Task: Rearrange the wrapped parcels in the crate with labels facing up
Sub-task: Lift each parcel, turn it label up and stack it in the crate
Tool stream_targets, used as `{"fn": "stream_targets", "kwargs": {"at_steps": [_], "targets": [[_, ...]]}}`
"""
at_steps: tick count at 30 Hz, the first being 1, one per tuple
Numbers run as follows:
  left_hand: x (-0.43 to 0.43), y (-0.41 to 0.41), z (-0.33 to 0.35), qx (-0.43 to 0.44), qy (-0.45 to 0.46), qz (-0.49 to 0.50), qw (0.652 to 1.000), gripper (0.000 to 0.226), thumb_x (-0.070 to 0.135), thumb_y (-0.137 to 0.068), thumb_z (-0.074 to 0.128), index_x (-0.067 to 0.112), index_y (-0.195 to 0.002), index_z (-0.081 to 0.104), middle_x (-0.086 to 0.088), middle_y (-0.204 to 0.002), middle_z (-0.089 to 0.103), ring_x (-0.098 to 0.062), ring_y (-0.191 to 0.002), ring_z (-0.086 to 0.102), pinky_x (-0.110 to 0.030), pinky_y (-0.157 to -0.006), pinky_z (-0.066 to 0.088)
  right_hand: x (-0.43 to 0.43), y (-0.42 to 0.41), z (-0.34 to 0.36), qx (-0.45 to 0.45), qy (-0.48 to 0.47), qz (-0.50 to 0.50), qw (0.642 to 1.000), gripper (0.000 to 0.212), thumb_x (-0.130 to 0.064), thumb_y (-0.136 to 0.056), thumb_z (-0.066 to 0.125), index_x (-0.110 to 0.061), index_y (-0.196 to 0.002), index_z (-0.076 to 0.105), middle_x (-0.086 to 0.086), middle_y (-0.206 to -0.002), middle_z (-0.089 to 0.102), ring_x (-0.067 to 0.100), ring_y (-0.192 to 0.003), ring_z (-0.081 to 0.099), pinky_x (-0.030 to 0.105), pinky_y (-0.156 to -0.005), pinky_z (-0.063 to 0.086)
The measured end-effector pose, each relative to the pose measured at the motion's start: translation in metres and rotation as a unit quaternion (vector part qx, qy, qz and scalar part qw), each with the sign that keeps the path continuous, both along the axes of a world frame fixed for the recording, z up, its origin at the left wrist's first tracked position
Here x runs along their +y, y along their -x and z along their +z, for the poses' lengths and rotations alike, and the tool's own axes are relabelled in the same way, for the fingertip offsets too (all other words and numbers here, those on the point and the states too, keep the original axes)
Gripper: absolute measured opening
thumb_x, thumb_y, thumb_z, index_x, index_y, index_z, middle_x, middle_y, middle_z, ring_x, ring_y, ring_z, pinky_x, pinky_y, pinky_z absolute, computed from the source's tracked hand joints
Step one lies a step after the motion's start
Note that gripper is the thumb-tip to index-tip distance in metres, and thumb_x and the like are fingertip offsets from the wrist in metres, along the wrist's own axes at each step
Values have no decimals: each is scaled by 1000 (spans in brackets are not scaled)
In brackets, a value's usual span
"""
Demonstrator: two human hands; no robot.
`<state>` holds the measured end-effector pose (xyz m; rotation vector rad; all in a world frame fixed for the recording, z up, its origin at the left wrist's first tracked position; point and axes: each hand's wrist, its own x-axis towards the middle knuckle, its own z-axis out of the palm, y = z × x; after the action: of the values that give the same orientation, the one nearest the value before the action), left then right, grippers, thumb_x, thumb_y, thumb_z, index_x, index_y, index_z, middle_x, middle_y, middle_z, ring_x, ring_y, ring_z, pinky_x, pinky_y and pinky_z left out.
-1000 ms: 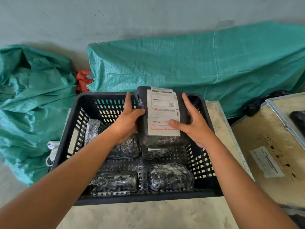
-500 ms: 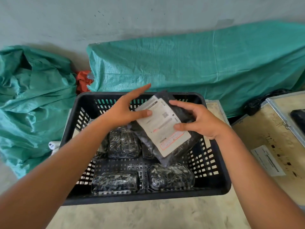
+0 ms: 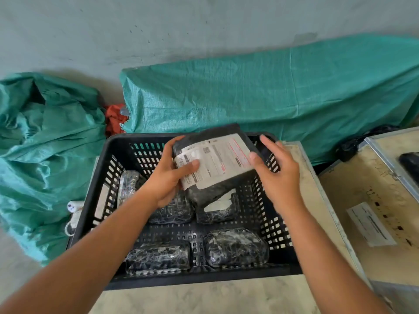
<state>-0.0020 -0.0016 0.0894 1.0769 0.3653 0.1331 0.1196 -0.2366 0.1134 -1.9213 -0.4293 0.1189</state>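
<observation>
A black plastic crate (image 3: pixel 95 200) stands in front of me. Over its far half my left hand (image 3: pixel 169 177) grips a flat dark parcel (image 3: pixel 217 189) with a white label face up, thumb across the label. My right hand (image 3: pixel 280 175) is beside the parcel's right edge with fingers spread; its thumb touches the label's corner. On the crate floor lie several wrapped parcels: one at the near left (image 3: pixel 157 258), one at the near right (image 3: pixel 235 248), one with a white label patch (image 3: pixel 218 206) under the held parcel, and one at the far left (image 3: pixel 128 186).
Green tarpaulin bundles lie at the left (image 3: pixel 40 155) and behind the crate (image 3: pixel 272 96). A wooden box with metal edging (image 3: pixel 374 200) stands at the right, a paper label on top. A white cable and plug (image 3: pixel 73 209) lie left of the crate.
The held parcel has turned from upright to lying crosswise, label up. My left hand shifted its grip to the left end, and my right hand loosened and moved off to the right edge.
</observation>
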Motion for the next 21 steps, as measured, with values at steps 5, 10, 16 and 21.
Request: {"fn": "stream_targets", "kwargs": {"at_steps": [5,10,16,21], "targets": [[-26,11,-5,-34,58,60,996,66,12,-78,85,43,-125,49,-7,-132,67,-35,-119,67,-51,-78,60,21,50,-11,254,-233,73,936,78,-33,-80,89,-68,-136,48,-7,-152,57,9,-130,63,50,-97,59],[-26,25,1,-5,-37,25,999,67,19,-70,90,38,-115,43,-10,-126,69,-38,-111,70,-50,-73,62,18,36,-17,242,-269,83,929,80,-8,-74,86,-50,-138,60,-5,-145,63,14,-135,59,46,-103,57],[-4,31,18,-5,-173,-91,981,97,30,-73,93,57,-145,33,-13,-143,55,-32,-121,66,-53,-85,60,-6,7,-9,214,-242,199,925,79,-1,-77,81,-44,-140,62,0,-146,64,19,-137,58,36,-101,56],[-8,26,24,-35,-157,-92,983,103,24,-75,91,55,-152,30,-12,-146,54,-29,-130,59,-54,-90,58,-5,1,-2,224,-249,211,918,80,1,-79,78,-37,-146,55,-2,-145,65,17,-136,59,33,-99,57]]}}
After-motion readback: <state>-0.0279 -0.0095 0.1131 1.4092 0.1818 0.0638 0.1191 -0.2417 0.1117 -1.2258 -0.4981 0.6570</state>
